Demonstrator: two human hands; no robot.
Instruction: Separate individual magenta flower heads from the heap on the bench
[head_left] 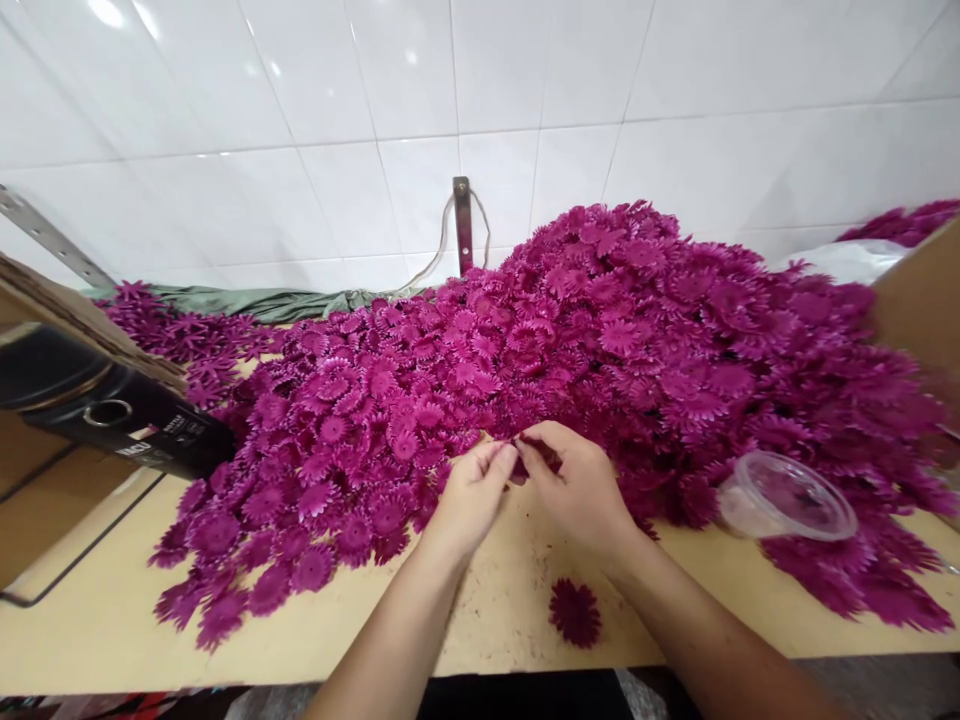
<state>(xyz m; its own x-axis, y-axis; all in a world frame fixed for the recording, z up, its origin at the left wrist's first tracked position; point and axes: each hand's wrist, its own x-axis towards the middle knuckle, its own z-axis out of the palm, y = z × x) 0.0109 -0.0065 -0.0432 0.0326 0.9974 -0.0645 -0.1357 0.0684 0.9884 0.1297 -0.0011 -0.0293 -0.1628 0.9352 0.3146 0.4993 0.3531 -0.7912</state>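
Observation:
A big heap of magenta fabric flower pieces (585,330) covers the wooden table (112,620). My left hand (471,498) and my right hand (577,485) meet at the heap's near edge, fingertips pinched together on one small magenta flower piece (534,455) between them. Most of that piece is hidden by my fingers. A single flower piece (575,612) lies alone on the bare wood just below my right wrist.
A clear plastic cup (784,497) lies on its side in the flowers at right. A black device (112,410) sits under a cardboard flap at left. Another cardboard edge (919,300) rises at far right. White tiled wall and green cloth (262,302) stand behind.

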